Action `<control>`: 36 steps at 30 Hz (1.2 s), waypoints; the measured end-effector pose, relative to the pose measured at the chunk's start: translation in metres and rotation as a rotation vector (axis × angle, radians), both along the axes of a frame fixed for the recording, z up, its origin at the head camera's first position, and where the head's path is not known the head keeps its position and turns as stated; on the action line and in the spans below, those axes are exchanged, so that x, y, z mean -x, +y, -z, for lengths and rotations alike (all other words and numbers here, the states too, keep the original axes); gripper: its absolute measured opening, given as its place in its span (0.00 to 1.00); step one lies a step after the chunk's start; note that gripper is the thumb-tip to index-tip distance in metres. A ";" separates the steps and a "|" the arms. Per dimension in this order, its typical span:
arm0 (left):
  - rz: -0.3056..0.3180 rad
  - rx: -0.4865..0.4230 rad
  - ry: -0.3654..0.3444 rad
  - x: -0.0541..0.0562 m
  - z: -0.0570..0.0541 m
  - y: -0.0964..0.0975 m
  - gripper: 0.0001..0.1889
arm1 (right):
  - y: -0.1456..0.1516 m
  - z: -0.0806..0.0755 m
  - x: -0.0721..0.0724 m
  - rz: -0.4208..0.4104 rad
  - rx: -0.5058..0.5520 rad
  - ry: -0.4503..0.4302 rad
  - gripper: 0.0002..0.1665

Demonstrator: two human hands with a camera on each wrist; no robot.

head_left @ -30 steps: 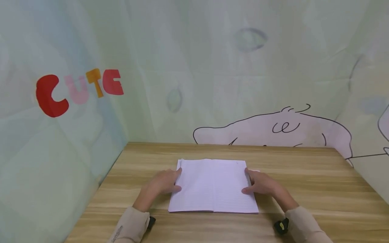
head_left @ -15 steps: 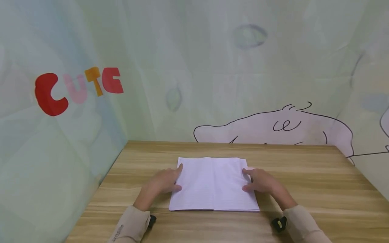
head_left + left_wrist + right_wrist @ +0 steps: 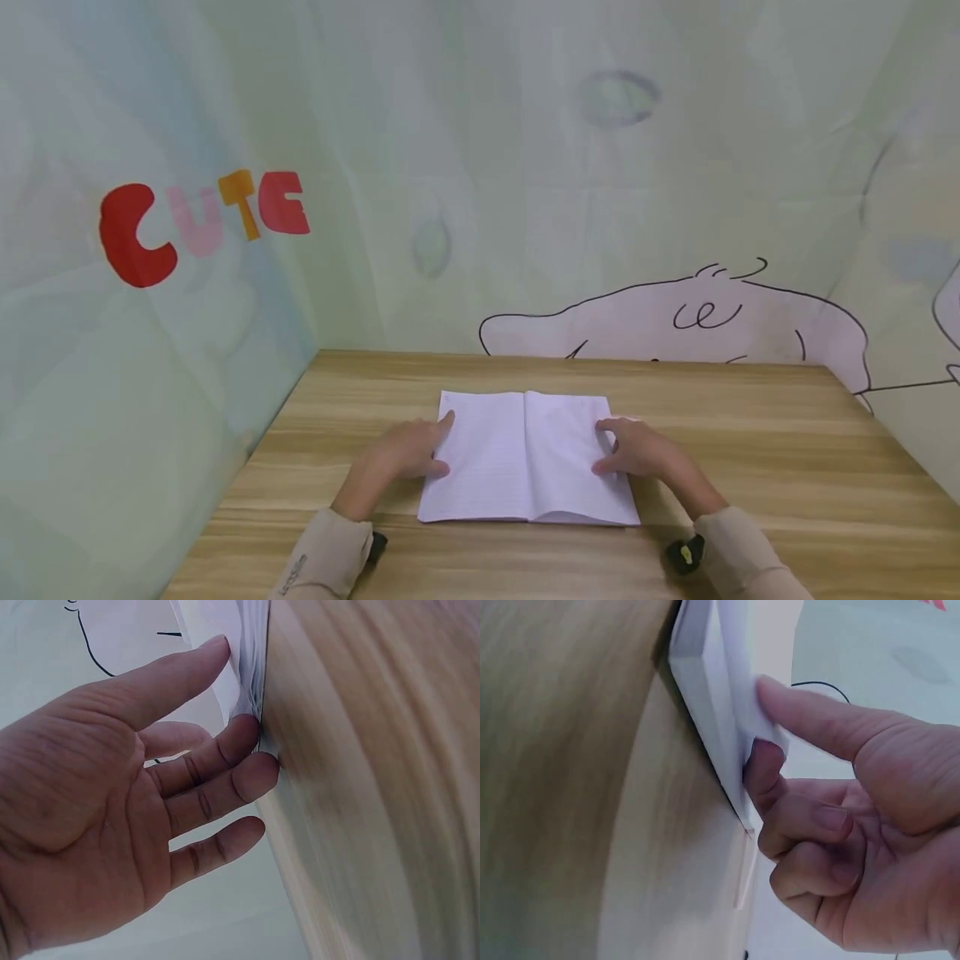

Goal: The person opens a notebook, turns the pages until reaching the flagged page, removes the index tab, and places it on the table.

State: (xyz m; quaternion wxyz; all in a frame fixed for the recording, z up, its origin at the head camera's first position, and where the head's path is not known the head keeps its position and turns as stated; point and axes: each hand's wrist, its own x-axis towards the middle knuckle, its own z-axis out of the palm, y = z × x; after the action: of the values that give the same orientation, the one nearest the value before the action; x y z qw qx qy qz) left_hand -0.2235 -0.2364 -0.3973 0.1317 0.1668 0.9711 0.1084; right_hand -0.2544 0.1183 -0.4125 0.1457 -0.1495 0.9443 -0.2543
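Observation:
An open notebook [image 3: 487,467] with faintly lined white pages lies flat on the table. My left hand [image 3: 405,450] rests at its left edge, thumb and index finger extended onto the page. In the left wrist view, the other fingers of the left hand [image 3: 135,787] touch the notebook's side by the tabletop. At the opposite edge my right hand [image 3: 641,450] pinches the right-hand page [image 3: 566,458], which bows up along its near edge. The right wrist view shows the right hand [image 3: 877,795] with its thumb above the paper and a bent index finger beneath it.
The wood-grain table [image 3: 750,433] extends around the notebook and meets a pale printed backdrop [image 3: 480,167] behind and at the left. Dark wrist devices show below both sleeves, the right device [image 3: 685,554] with a yellow mark.
The right hand has shifted slightly left and now pinches a page. That page has bulged up at its near edge, and the centre fold shows more sharply. The left hand stays almost still.

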 end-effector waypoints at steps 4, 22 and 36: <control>0.020 0.018 -0.003 0.000 0.000 0.001 0.38 | 0.004 0.002 0.003 0.067 0.076 -0.051 0.46; 0.054 0.063 0.019 -0.001 0.001 0.002 0.31 | 0.018 -0.013 0.013 0.159 0.396 -0.164 0.14; 0.016 0.051 -0.009 -0.003 0.001 0.003 0.31 | 0.010 -0.018 0.019 -0.002 0.702 -0.360 0.24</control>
State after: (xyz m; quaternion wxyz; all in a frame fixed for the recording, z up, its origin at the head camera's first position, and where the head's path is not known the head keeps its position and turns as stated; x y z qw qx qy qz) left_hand -0.2209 -0.2335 -0.3978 0.1410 0.1706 0.9717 0.0831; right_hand -0.2736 0.1281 -0.3944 0.2492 -0.1440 0.7592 -0.5837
